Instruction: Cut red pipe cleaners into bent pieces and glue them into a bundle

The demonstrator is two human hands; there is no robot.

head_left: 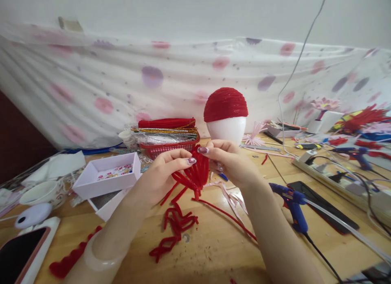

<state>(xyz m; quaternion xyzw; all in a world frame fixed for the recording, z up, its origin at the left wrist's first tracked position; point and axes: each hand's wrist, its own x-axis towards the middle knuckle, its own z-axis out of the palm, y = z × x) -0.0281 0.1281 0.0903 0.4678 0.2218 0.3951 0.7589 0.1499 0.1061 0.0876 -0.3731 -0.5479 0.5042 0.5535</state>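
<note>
Between my two hands is a bundle of red fuzzy pipe cleaners [199, 174], bent into loops that fan upward from a gathered lower end. My left hand [171, 164] pinches the bundle's left side, thumb and fingers together. From the right, my right hand [230, 159] pinches its upper part, with some fingers hidden behind. Bent red pipe cleaners [177, 227] lie in a zigzag heap on the table below. A straight red pipe cleaner [227, 216] runs from under the bundle toward my right forearm. Behind my hands stands a white head form [227, 129] wearing a red wrapped cap [226, 104].
A red basket [171, 147] of pipe cleaners stands behind. To the left are a white box [106, 176] with gems, a paper bowl [42, 194] and a phone [24, 251]. On the right lie a blue glue gun [291, 204], a black phone-like slab [324, 206] and a power strip [336, 186].
</note>
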